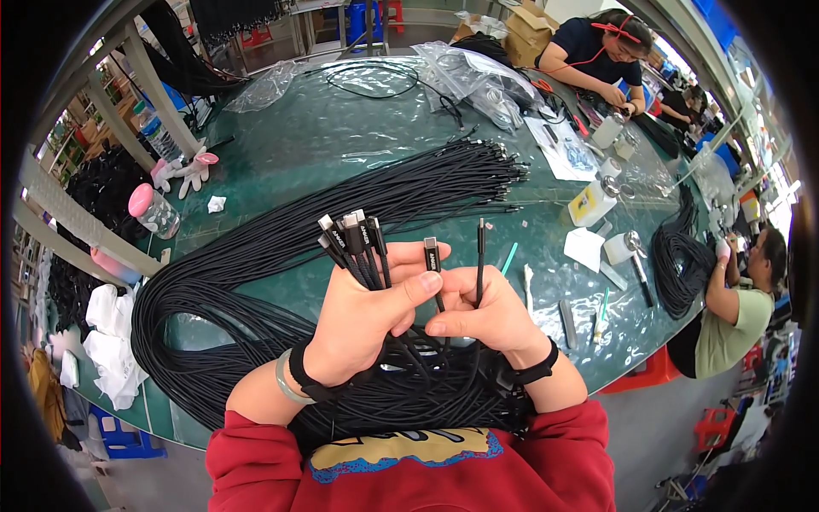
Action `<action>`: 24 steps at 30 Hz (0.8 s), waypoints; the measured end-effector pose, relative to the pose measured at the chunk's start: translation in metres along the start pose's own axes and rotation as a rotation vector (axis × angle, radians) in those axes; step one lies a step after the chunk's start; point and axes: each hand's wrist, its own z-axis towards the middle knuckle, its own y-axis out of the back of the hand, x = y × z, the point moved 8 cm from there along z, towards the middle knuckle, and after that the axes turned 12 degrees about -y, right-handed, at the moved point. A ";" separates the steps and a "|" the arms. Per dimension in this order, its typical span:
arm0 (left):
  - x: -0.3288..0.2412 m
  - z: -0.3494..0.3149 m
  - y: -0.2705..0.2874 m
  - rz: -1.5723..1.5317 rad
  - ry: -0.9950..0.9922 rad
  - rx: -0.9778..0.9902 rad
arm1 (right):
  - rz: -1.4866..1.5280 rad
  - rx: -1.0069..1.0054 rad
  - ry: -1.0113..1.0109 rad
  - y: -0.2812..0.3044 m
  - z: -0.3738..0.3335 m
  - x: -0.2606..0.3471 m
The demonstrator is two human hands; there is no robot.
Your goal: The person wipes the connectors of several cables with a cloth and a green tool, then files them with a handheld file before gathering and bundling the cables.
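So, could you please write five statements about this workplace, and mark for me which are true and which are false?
1. The left hand holds several black cable ends. True.
2. The pink-lidded jar stands at the table's right side. False: it stands at the left.
3. Pink-and-white gloves lie beyond the jar. True.
4. The person's sleeves are green. False: they are red.
5. The right hand is empty. False: it holds a cable end.

Black cables [355,241] | held | plug ends [431,254] up | 1 cluster, 2 apart rightward
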 end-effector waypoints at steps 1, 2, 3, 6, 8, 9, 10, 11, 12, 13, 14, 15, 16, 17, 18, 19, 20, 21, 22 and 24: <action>0.001 0.000 -0.001 -0.030 0.014 -0.001 | -0.016 -0.021 0.005 0.000 0.000 0.002; 0.002 0.001 0.001 -0.031 0.013 -0.002 | -0.032 -0.041 0.011 -0.001 0.000 0.003; 0.004 0.002 0.001 -0.068 0.007 0.040 | -0.032 -0.041 0.011 -0.005 0.001 0.004; 0.005 0.006 -0.001 -0.144 -0.007 0.123 | 0.168 -0.254 0.063 -0.002 0.002 0.006; 0.006 0.008 -0.005 -0.153 0.005 0.143 | 0.124 -0.278 0.112 0.009 -0.002 0.007; 0.007 0.008 -0.007 -0.159 0.012 0.153 | 0.081 -0.304 0.160 0.016 -0.006 0.010; 0.010 0.008 -0.007 -0.159 0.013 0.152 | 0.038 -0.329 0.208 0.020 -0.009 0.012; 0.017 0.006 -0.010 -0.172 0.055 0.158 | 0.039 -0.333 0.206 0.019 -0.010 0.013; 0.023 0.004 -0.013 -0.185 0.097 0.163 | -0.011 -0.302 0.140 0.013 -0.007 0.011; 0.027 0.002 -0.016 -0.198 0.140 0.167 | -0.061 -0.271 0.072 0.006 -0.005 0.008; 0.029 0.001 -0.017 -0.200 0.144 0.168 | -0.110 -0.240 0.005 0.001 -0.003 0.003; 0.025 0.000 -0.020 -0.180 0.120 0.185 | -0.108 -0.242 0.001 0.001 -0.003 0.001; 0.021 0.000 -0.022 -0.159 0.095 0.204 | -0.036 -0.280 0.047 0.006 -0.002 0.002; 0.018 0.001 -0.024 -0.138 0.069 0.222 | 0.036 -0.318 0.092 0.011 -0.002 0.003; 0.020 0.002 -0.023 -0.139 0.072 0.224 | 0.107 -0.355 0.137 0.016 -0.003 0.005; 0.020 0.007 -0.013 -0.140 0.027 0.135 | 0.108 -0.358 0.135 0.017 -0.003 0.005; 0.019 0.012 -0.003 -0.141 -0.018 0.046 | 0.148 -0.322 0.119 0.018 -0.003 0.004; 0.016 0.014 0.006 -0.140 -0.067 -0.045 | 0.186 -0.281 0.106 0.018 -0.004 0.004; 0.015 0.014 0.008 -0.141 -0.069 -0.046 | 0.225 -0.240 0.092 0.017 -0.004 0.004; 0.012 0.013 0.008 -0.291 -0.042 0.025 | 0.239 -0.204 0.071 0.013 -0.003 0.000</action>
